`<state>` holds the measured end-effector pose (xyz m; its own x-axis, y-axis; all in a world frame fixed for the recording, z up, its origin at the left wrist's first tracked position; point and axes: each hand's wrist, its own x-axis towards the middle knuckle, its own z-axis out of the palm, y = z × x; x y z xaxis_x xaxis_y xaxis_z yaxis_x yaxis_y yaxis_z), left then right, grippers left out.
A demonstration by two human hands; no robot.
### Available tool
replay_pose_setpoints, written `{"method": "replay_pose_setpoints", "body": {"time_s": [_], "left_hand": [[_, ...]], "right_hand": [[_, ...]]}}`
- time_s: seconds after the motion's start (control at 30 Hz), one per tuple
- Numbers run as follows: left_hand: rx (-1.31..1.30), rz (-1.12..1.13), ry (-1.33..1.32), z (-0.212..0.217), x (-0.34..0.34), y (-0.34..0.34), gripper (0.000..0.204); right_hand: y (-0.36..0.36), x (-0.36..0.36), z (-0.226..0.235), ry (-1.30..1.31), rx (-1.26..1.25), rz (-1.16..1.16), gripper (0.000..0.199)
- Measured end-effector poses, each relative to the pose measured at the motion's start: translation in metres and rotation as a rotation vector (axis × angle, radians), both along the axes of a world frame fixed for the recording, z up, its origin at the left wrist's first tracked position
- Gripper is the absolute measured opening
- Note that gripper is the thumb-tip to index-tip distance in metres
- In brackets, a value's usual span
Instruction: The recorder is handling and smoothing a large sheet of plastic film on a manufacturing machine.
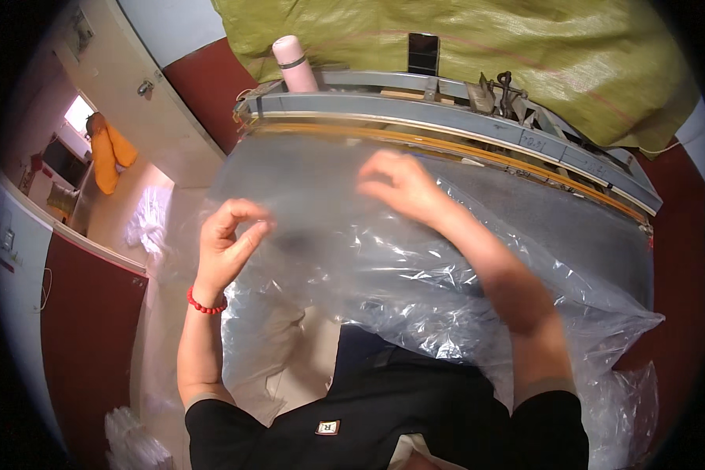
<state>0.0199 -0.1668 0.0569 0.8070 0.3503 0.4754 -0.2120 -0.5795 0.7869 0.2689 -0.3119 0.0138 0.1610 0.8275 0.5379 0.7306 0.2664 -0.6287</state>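
Clear, glossy plastic film point(439, 321) lies in loose folds over the dark grey worktop point(509, 196) and hangs down its near side. At the left, my left hand point(231, 235) is raised over the film, thumb and fingers bent toward each other in a pinch; a hazy sheet of film seems to stretch from it. Farther up and to the right, my right hand point(399, 184) reaches over the worktop, its fingers curled and smeared by motion. What its fingertips touch cannot be made out. A red bead bracelet point(206, 301) circles my left wrist.
A long grey metal frame point(446, 110) with an orange strip point(415, 135) runs along the worktop's far edge. Behind stand a pink flask point(296, 66), a dark phone-like slab point(423, 55) and a green-yellow tarp point(525, 55). Left is an open door point(145, 70); crumpled film point(150, 219) lies beyond.
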Motion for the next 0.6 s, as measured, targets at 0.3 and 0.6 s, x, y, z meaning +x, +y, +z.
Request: {"method": "replay_pose_setpoints", "body": {"time_s": [0.3,0.6], "left_hand": [[-0.254,-0.267,0.86,-0.125,-0.06,0.002,0.014],[0.397,-0.37,1.154,-0.203,-0.066,0.019,0.02]], "right_hand": [[-0.162,0.1,-0.055,0.359,-0.235,-0.696,0.013],[-0.642,0.17,-0.079,0.145,0.013,-1.753,0.034]]}}
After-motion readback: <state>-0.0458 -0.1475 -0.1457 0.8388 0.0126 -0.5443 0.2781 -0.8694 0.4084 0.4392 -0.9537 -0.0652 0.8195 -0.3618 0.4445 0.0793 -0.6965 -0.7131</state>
